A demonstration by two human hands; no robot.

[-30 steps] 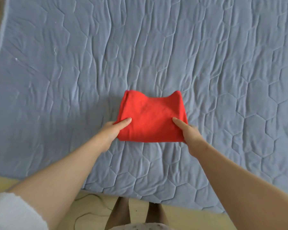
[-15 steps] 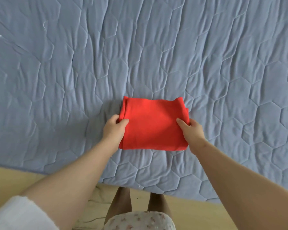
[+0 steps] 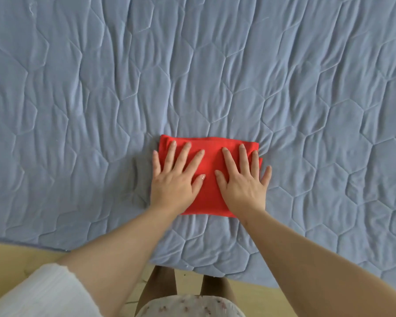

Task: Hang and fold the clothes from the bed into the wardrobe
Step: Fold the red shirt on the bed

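A red garment (image 3: 209, 197), folded into a small rectangle, lies flat on the blue quilted bed cover (image 3: 215, 76) near the bed's front edge. My left hand (image 3: 175, 177) presses on its left half with fingers straight and spread. My right hand (image 3: 244, 177) presses on its right half the same way, little finger just past the right edge. Both palms cover much of the cloth. No wardrobe is in view.
The bed's front edge (image 3: 215, 271) runs across the lower part of the view, with pale wooden floor (image 3: 14, 257) below it. My legs (image 3: 160, 284) stand against the bed. No other clothes show on the cover.
Both hands have let go of the garment's side edges and now lie flat on top of it. The camera has tilted down and moved closer to the bed.
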